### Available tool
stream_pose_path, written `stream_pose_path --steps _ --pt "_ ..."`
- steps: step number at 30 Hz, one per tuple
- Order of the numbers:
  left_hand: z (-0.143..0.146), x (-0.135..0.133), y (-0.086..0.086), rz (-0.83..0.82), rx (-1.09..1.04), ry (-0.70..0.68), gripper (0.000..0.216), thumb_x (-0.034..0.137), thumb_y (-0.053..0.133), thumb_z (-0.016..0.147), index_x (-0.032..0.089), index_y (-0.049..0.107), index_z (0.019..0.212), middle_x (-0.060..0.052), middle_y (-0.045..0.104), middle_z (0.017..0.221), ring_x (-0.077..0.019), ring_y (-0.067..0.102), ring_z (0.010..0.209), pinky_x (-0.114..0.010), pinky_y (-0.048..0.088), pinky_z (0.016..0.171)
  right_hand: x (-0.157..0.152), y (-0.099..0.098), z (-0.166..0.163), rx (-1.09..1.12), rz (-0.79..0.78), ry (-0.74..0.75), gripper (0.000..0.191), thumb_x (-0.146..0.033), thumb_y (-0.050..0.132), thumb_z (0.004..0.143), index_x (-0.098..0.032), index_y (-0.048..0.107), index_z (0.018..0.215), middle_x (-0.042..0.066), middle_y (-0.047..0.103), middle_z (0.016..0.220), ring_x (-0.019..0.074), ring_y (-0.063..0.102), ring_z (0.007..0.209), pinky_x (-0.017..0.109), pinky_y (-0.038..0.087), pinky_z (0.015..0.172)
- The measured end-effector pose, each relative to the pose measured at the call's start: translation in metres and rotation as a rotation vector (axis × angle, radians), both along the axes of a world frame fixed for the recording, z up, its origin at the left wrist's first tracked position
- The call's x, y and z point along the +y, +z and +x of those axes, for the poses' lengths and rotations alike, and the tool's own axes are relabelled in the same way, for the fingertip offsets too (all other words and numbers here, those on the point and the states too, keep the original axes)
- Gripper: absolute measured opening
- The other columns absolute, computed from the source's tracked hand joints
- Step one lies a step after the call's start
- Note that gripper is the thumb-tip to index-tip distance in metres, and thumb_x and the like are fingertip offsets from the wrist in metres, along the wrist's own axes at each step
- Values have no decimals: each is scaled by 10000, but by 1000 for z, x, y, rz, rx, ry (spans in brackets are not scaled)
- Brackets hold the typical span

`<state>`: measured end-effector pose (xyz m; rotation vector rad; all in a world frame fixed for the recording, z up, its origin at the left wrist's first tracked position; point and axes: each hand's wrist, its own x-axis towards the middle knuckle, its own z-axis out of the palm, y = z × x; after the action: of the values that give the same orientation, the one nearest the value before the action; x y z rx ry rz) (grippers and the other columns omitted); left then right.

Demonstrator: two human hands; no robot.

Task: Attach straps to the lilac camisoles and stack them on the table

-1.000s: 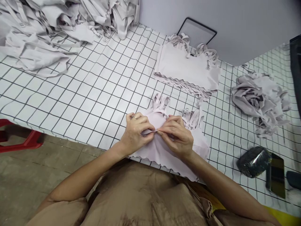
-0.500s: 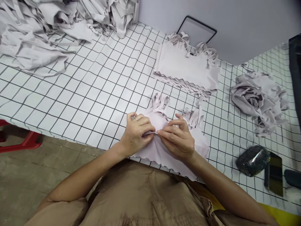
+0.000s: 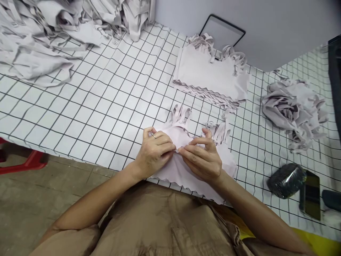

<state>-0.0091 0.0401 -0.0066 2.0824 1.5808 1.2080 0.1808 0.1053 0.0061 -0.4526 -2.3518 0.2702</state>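
Note:
A pale pink strappy top [image 3: 181,137] with a wavy lower edge lies flat at the table's near edge, its looped straps pointing away from me. My left hand [image 3: 157,151], a ring on one finger, is closed in a pinch near the middle of the top. Pinched together too, the thumb and fingertips of my right hand [image 3: 202,154] meet the left fingertips there. A small bit of pale material shows between them; whether it is cloth or a separate small part I cannot tell.
Beyond the top sits a neat stack of similar tops [image 3: 210,74], near a black wire frame [image 3: 226,20]. A loose garment heap [image 3: 58,32] fills the far left; a crumpled bundle [image 3: 287,106] lies right. A black shiny object [image 3: 286,180] and a phone [image 3: 311,195] rest nearer.
Both hands stay pinched at the same spot on the top. My right hand's fingers have shifted slightly, with the index finger more bent. The view has moved a little.

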Motion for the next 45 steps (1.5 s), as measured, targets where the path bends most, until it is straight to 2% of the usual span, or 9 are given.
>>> stream_pose_path --steps 4,19,23,27,30,34,39,42,45 --pt "-1 1 2 5 -40 -20 180 70 567 910 198 641 806 38 776 859 -149 667 821 -406 316 903 2 2 1 -24 6 4 218 -44 674 841 -235 697 943 -34 701 737 167 606 851 599 382 1132" --pt "-3 -2 1 20 -96 -70 179 46 551 898 190 634 831 16 766 835 -148 664 790 -397 356 918 12 7 3 -64 -15 84 246 -19 665 829 -213 687 978 -7 697 744 189 596 866 594 403 1086" --pt "-3 -2 5 -5 -154 -77 167 60 559 909 192 640 846 9 768 847 -147 673 800 -391 377 927 15 12 0 -54 -65 111 225 -25 650 836 -209 687 959 9 686 751 197 590 878 562 412 1071" --pt "-3 0 5 -101 -179 -21 113 174 601 951 200 653 854 8 745 821 -148 667 797 -385 378 935 18 18 -6 -89 -172 114 160 -59 618 874 -198 676 929 32 671 768 212 569 898 529 431 1020" --pt "-4 1 3 -114 -132 7 144 255 617 967 204 668 843 0 738 834 -163 658 829 -397 350 945 23 22 -10 -139 -198 141 135 -77 575 907 -176 667 900 52 657 772 223 547 913 487 453 946" --pt "-5 0 4 -131 -106 -13 181 269 608 971 203 675 816 1 728 791 -172 644 823 -400 343 937 33 29 -16 -236 -184 229 191 -83 511 941 -144 657 834 61 610 731 213 494 879 418 453 844" --pt "-7 -2 7 -140 -147 -25 169 248 607 958 207 690 816 3 735 791 -165 635 795 -403 352 927 38 39 -20 -461 -220 306 288 -124 449 988 -146 653 786 52 593 734 206 470 890 441 415 884" --pt "-8 -2 5 -146 -164 -41 140 226 617 946 204 700 834 -2 742 826 -165 641 811 -403 350 918 46 45 -20 -579 -306 338 323 -149 445 998 -161 653 750 33 582 723 197 485 879 485 390 948" --pt "-9 -1 4 -198 -149 -40 115 256 649 934 204 708 850 -7 741 839 -175 640 840 -405 344 925 71 55 -22 -660 -483 340 239 -285 570 969 -191 698 790 6 593 734 169 521 805 457 410 938"
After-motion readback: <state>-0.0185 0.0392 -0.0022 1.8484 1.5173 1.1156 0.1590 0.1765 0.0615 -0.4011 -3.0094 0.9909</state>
